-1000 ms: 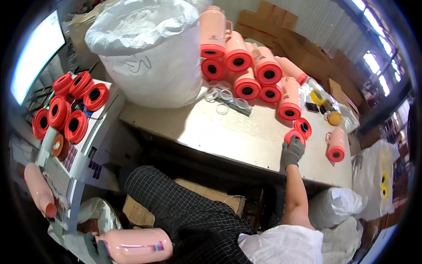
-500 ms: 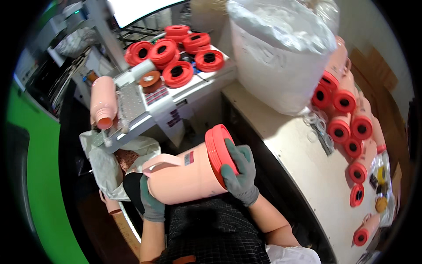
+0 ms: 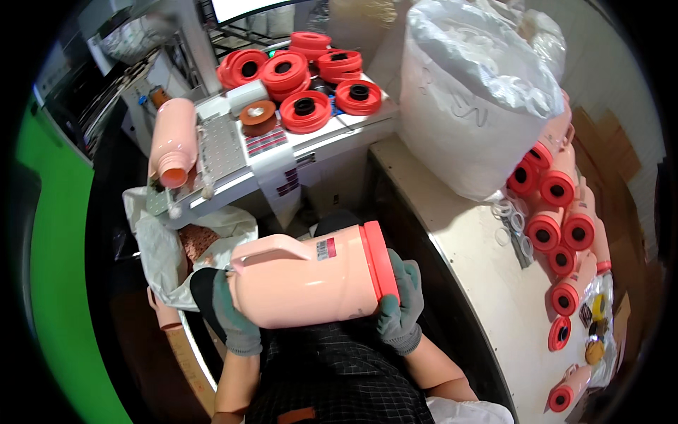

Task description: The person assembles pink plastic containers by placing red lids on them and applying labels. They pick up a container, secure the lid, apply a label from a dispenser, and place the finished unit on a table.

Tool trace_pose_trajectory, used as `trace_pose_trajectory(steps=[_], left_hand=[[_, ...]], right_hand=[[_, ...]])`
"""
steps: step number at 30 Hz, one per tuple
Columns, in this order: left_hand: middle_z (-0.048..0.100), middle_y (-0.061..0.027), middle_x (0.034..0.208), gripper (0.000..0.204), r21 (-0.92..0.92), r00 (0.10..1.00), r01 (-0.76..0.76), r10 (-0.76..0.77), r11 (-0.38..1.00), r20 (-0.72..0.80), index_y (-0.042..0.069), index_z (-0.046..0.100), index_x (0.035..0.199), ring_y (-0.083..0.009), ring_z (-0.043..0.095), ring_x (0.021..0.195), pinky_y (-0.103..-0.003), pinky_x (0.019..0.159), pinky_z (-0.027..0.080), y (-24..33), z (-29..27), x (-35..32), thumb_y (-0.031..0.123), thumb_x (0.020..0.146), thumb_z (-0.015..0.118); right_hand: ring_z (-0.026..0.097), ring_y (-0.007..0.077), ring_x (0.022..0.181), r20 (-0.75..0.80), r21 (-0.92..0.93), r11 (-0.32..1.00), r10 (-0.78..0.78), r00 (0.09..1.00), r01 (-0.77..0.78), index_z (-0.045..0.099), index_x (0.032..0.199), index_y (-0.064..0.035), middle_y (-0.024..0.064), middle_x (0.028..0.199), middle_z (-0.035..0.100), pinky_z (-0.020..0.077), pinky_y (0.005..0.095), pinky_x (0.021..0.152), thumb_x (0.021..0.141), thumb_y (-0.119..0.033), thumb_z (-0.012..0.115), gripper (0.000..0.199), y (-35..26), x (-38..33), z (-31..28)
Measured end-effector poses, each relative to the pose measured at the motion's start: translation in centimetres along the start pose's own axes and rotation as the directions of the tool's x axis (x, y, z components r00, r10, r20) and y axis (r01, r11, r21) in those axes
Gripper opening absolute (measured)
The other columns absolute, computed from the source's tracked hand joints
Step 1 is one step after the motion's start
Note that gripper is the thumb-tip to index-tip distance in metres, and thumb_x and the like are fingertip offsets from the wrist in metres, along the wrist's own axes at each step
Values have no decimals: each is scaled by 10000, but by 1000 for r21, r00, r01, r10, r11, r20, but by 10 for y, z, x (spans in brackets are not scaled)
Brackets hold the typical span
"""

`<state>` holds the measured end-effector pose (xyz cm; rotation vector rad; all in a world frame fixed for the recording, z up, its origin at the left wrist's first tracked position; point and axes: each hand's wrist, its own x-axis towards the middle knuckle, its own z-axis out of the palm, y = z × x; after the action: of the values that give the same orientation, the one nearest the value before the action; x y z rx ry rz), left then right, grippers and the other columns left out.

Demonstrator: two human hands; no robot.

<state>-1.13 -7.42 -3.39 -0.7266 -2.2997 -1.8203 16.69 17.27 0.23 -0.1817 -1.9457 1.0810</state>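
Holding pink handled jug (image 3: 304, 290) crosswise above lap (image 3: 332, 374), between left hand (image 3: 239, 321) and right hand (image 3: 402, 307); on long axis left to right, rising slightly toward red cap (image 3: 381, 260). Cupping plain end of jug with left hand, fingertips partly hidden; gripping red cap with curled right hand, nearer of two to it. Showing handle (image 3: 272, 247) on jug's far side. To right of jug, well apart: surface (image 3: 459, 261) bearing capped pink jugs (image 3: 563, 166). Beyond jug: loose red caps (image 3: 293, 85).

A glowing white screen (image 3: 244, 8) is cropped by the top edge. A glossy pink cylindrical jug (image 3: 307, 286) apparently hides part of the grey-green gloved left hand (image 3: 239, 325).
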Motion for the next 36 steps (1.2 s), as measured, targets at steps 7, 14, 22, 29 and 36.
trace_pose_trajectory(steps=[7,14,22,29,36], left_hand=[[645,-101,1257,392,78,994,33,-24,996,-110,-45,545,1361,-198,623,1121,-306,993,488,-16,-3,24,237,1091,518],[594,-135,1160,538,-78,484,-854,840,515,247,62,612,1237,-306,592,1004,-441,847,471,103,48,23,487,920,700],[459,-235,1479,1028,-291,354,-830,853,475,383,178,316,1625,-389,546,1290,-548,1013,492,115,102,45,654,839,778],[385,-216,1521,880,-25,616,-563,439,826,654,62,390,1562,-376,448,1368,-510,1133,418,75,106,22,207,779,766],[497,-241,1479,701,-50,518,-639,477,768,710,22,534,1440,-452,512,1323,-530,1106,432,109,135,13,207,848,861]], right_hand=[[586,229,1031,-220,186,950,289,932,-251,537,1447,79,139,1158,614,482,357,940,1101,-241,496,474,-11,1,-3],[672,126,1006,120,691,429,726,677,-582,688,1226,4,60,1091,729,581,317,905,1135,-367,518,419,70,-58,-53],[613,196,1193,-460,874,421,562,688,241,568,1409,-48,110,1366,636,506,369,1066,1156,-309,440,385,55,-60,-224],[699,229,1023,-968,97,853,-40,249,513,590,1305,-77,116,1218,677,595,344,783,949,-162,698,381,36,15,-485],[685,195,978,-947,302,953,299,-119,-5,609,1177,-58,110,1149,669,607,367,787,941,-4,700,258,138,-6,-574]])
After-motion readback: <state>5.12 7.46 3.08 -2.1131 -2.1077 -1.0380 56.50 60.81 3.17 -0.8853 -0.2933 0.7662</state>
